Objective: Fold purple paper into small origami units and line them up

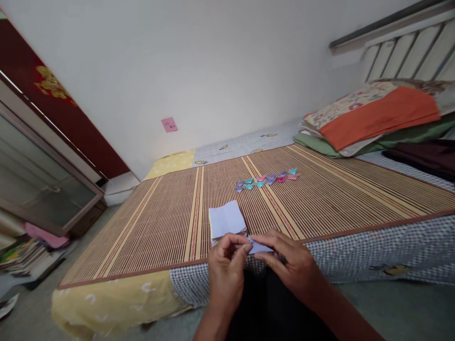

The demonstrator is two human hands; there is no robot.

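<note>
A small lavender piece of folded paper (259, 247) is held between both hands at the bed's front edge. My left hand (229, 265) pinches its left end with thumb and index finger. My right hand (289, 258) grips it from the right, thumb below and fingers above. Just behind my left hand lies a stack of paper sheets (227, 219), a pale lavender one on top. Farther back, several small folded paper pieces (260, 183) in purple, teal and pink sit in two rows on the striped mat (170, 213).
Folded bedding (384, 118) in orange, green and floral cloth is piled at the back right, beside a dark cloth (423, 156). A pink note (169, 124) is on the wall. Books (24, 251) lie at the far left by a glass-fronted cabinet (39, 166).
</note>
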